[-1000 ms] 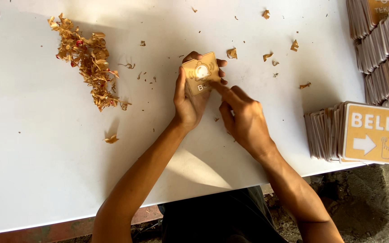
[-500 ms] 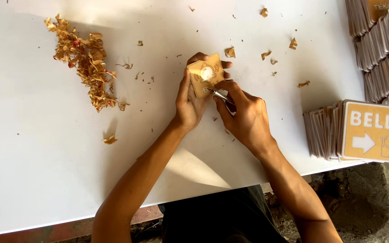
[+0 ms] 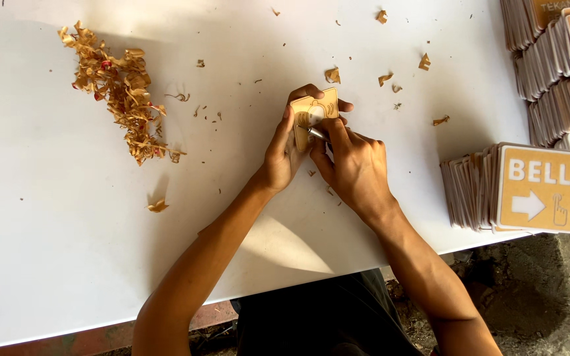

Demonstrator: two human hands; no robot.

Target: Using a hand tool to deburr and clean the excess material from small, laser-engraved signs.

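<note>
My left hand [image 3: 284,153] grips a small square wooden plaque [image 3: 313,112] with a white bell shape cut into its tan face, holding it tilted above the white table [image 3: 47,217]. My right hand [image 3: 354,165] is closed around a thin metal-tipped tool [image 3: 315,132] whose point rests against the plaque's face. Both hands meet near the middle of the table.
A heap of tan peeled scraps [image 3: 117,89] lies at the upper left, with loose bits [image 3: 384,78] scattered around the hands. Rows of stacked plaques [image 3: 549,59] line the right edge, one arrow plaque [image 3: 537,189] facing up. Dirt floor [image 3: 549,296] lies below the table.
The plaque has been turned in my left hand, and my right hand has brought the tool tip onto its face. The hands stay in the same spot.
</note>
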